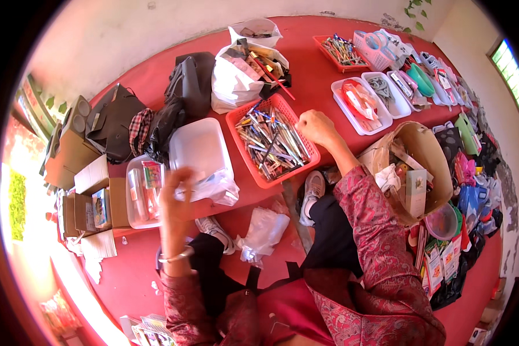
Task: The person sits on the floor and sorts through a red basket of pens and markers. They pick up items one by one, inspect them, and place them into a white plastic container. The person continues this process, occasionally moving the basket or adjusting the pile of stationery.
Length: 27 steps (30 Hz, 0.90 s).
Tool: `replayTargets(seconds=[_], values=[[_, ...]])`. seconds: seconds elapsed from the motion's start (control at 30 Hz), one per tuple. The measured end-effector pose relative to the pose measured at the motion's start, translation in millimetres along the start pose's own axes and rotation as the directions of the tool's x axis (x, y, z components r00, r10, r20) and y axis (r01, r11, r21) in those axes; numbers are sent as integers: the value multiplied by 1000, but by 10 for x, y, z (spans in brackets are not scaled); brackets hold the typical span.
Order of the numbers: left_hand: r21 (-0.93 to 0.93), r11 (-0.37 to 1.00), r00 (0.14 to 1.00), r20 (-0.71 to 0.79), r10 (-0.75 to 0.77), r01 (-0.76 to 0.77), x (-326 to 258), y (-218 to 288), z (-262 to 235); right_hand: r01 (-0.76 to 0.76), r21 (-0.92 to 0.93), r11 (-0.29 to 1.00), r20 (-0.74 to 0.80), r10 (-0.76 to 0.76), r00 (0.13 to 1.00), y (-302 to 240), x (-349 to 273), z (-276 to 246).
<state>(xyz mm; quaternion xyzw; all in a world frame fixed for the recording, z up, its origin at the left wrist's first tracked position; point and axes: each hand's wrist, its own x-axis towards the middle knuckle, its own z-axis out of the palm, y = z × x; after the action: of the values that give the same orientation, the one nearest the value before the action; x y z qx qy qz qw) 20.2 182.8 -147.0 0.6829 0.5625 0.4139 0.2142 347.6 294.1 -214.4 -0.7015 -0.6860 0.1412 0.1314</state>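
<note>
A red plastic basket full of loose pens stands in front of me at the middle. At its right rim is my right hand, fingers curled closed; what they hold, if anything, is hidden. My left hand is raised to the left, smeared by motion, so its fingers cannot be made out. Behind that hand lie a translucent white tray with a clear plastic bag at its front, and a clear container holding a few packaged items.
Black bags and a stuffed white bag stand at the back. Trays and a small orange basket of pencils sit back right. A brown paper bag is on my right, an open cardboard box on the left. Plastic bags lie between my feet.
</note>
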Motion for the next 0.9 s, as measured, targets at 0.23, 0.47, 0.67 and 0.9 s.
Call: replayTargets(seconds=[0.23, 0.47, 0.67, 0.9], values=[[120, 917, 70, 992, -101, -381, -538, -323, 1188, 248, 17, 969, -19, -247, 969, 220, 314, 820], [180, 827, 472, 874, 114, -533, -610, -388, 1381, 437, 12, 900, 350, -413, 841, 13, 402, 1572], [326, 735, 464, 886, -17, -595, -616, -436, 1351, 126, 12, 992, 289, -124, 949, 155, 456, 1689], [373, 678, 570, 817, 84, -634, -683, -441, 1373, -222, 367, 903, 390, 67, 918, 594, 406, 1382]])
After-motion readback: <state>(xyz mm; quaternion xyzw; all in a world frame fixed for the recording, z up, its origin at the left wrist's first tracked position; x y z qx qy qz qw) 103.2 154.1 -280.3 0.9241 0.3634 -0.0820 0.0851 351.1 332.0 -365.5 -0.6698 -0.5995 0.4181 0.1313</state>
